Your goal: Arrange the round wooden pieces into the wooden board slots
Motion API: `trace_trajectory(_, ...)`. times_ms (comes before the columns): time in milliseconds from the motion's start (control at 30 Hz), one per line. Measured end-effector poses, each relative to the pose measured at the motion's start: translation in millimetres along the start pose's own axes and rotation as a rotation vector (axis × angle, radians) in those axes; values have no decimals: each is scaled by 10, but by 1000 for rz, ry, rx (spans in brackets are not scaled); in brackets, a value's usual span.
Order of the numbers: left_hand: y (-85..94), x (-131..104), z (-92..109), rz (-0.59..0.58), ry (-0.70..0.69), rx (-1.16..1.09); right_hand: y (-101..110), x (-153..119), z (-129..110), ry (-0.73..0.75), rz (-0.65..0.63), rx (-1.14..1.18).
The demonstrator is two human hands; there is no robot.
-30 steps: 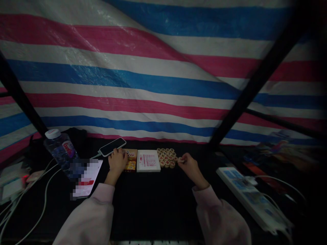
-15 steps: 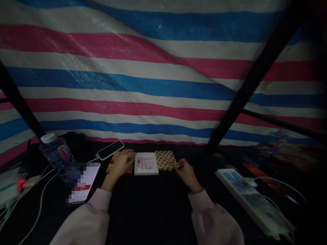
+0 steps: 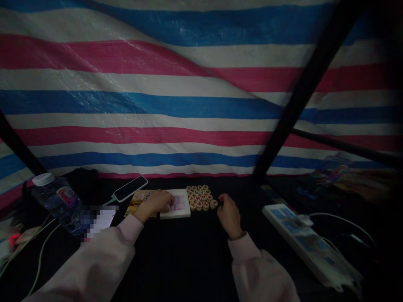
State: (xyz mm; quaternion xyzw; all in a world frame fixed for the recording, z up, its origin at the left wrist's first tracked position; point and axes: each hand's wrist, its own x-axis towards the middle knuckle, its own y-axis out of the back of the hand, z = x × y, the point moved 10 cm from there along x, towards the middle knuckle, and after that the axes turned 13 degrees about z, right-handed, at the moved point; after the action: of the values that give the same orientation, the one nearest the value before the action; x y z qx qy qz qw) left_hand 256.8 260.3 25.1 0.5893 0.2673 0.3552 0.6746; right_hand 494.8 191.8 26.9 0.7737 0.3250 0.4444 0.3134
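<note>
Round wooden Chinese chess pieces (image 3: 202,198) with red and dark characters stand packed in rows. Left of them lies a flat white square box (image 3: 179,213) with pink line printing on top. My left hand (image 3: 158,202) reaches over this box, its bent fingers resting on the printed face with no object visible in them. Partly under that wrist is a brown and yellow printed packet (image 3: 135,201). Just right of the end piece (image 3: 214,204) in the front row is my right hand (image 3: 229,214). Its thumb and forefinger look apart, with a small gap to that piece.
A white phone (image 3: 131,188) on a cable lies behind the packet. At left are a large clear bottle (image 3: 58,203) and a second, pixelated phone (image 3: 102,220). A white power strip (image 3: 302,243) runs along the right. Behind hangs a striped tarp (image 3: 176,121) with dark poles.
My left hand has shifted right from the packet onto the white box. My right hand has drawn slightly away from the end chess piece. The view has moved a little.
</note>
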Motion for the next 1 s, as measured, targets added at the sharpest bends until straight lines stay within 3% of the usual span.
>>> trace_trajectory(267, -137, 60, -129, -101, 42, -141, 52, -23, -59, 1, 39, -9)
trace_trajectory(500, -154, 49, -180, -83, 58, -192, 39, -27, -60, 11, 50, -3)
trace_trajectory(667, -43, 72, -122, 8, 3, -289, 29, -34, -53, 20, 58, 5)
trace_trajectory(1000, 366, 112, 41, 305, -34, -350, 45, -49, -56, 16, 68, 19)
